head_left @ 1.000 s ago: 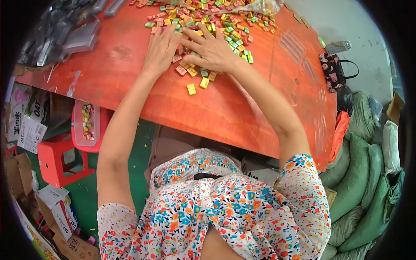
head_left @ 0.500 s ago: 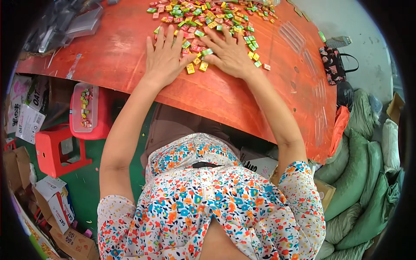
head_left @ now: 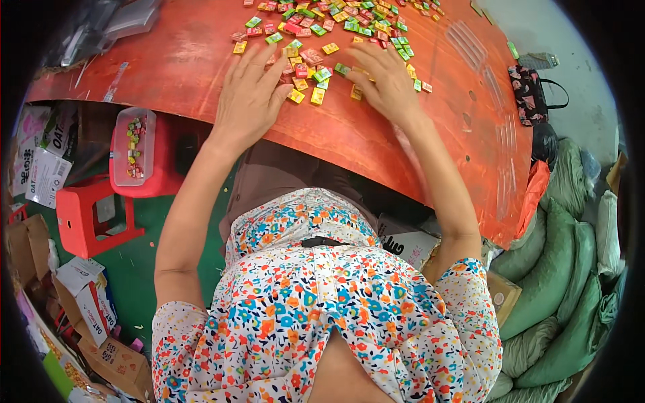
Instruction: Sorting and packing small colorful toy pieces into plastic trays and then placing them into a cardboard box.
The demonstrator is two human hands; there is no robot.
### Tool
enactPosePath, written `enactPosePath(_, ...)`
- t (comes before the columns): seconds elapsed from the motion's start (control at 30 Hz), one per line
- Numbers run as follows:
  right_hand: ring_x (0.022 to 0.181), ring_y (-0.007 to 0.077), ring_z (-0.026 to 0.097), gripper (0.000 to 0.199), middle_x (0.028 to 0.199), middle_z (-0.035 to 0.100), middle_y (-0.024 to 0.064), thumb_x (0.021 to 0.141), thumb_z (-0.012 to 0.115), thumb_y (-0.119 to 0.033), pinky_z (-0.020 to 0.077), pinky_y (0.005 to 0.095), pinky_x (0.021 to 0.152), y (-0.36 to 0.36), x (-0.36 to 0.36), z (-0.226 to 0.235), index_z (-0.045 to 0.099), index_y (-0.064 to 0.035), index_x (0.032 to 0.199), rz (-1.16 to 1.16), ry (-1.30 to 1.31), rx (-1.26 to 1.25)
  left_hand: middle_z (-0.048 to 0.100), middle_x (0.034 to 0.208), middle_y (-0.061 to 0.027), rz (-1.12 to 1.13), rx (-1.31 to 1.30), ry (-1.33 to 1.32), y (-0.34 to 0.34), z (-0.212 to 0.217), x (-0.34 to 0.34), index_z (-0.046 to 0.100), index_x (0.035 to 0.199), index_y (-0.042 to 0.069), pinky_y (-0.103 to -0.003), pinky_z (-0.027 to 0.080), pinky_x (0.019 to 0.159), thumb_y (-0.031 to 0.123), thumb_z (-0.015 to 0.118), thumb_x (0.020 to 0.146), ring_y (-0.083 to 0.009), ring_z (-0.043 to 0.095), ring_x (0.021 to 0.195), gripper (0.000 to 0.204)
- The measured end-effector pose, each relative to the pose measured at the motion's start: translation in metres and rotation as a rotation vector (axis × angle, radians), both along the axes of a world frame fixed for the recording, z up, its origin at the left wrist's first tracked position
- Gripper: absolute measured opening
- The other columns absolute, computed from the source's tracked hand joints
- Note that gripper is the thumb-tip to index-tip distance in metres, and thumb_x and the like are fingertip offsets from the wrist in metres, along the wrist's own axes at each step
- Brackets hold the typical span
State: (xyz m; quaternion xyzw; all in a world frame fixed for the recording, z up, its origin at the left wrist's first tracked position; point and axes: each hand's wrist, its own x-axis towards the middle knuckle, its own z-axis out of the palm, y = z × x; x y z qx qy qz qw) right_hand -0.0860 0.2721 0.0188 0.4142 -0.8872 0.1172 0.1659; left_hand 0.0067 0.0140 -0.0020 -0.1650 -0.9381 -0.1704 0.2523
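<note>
Small red, yellow, green pieces [head_left: 330, 48] scattered tabletop [head_left: 181, 70].

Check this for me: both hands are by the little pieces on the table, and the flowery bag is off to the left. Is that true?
Not quite: the head view shows the flowery bag off to the right. The left hand and right hand are by the little pieces on the table.

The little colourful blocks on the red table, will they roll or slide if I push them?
The little colourful blocks would probably slide rather than roll, because their sides look flat. They're probably light, each being much smaller than the left hand. Packed close, they may nudge each other.
</note>
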Motion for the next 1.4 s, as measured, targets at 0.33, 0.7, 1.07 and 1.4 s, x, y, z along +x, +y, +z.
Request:
enactPosePath(0.33,0.085,0.0266,0.063,0.024,0.093,0.067,0.0074,0.080,0.070,-0.018,0.0499,0.0375,0.074,-0.034,0.023,0.007,0.070,-0.0095,0.102,-0.027,-0.194,-0.262,0.058,0.099,-0.0060,0.081,0.046,0.010,0.030,0.011,0.019,0.066,0.093,0.007,-0.039,0.045,0.081,0.025,0.078,0.073,-0.0250,0.054,0.095,0.029)
enactPosePath(0.7,0.101,0.0274,0.060,0.023,0.107,0.065,0.0080,0.082,0.065,-0.011,0.0457,0.0401,0.087,-0.013,0.043,0.007,0.068,-0.0094,0.105,0.013,-0.102,-0.163,0.060,0.107,-0.0072,0.013,0.181,0.007,0.011,0.001,0.017,0.067,0.096,0.004,-0.040,0.047,0.086,0.008,0.068,0.076,-0.0287,0.056,0.103,0.020)
enactPosePath(1.07,0.095,0.0259,0.060,0.029,0.097,0.067,0.0070,0.083,0.061,-0.012,0.0462,0.0395,0.084,-0.036,0.007,0.012,0.066,-0.0115,0.111,0.054,-0.059,0.045,0.059,0.110,-0.0077,0.046,0.125,0.038,0.021,0.013,-0.012,0.066,0.109,0.007,-0.044,0.044,0.087,0.013,0.064,0.079,-0.0283,0.055,0.105,0.031)
enactPosePath(1.4,0.092,0.0291,0.060,0.031,0.095,0.065,0.0097,0.081,0.069,-0.019,0.0459,0.0409,0.080,-0.015,0.066,0.013,0.066,-0.0090,0.109,0.026,-0.255,-0.058,0.056,0.091,-0.0070,-0.004,0.185,0.056,0.031,0.013,0.020,0.065,0.094,0.006,-0.039,0.045,0.073,0.011,0.067,0.078,-0.0258,0.056,0.086,0.017)
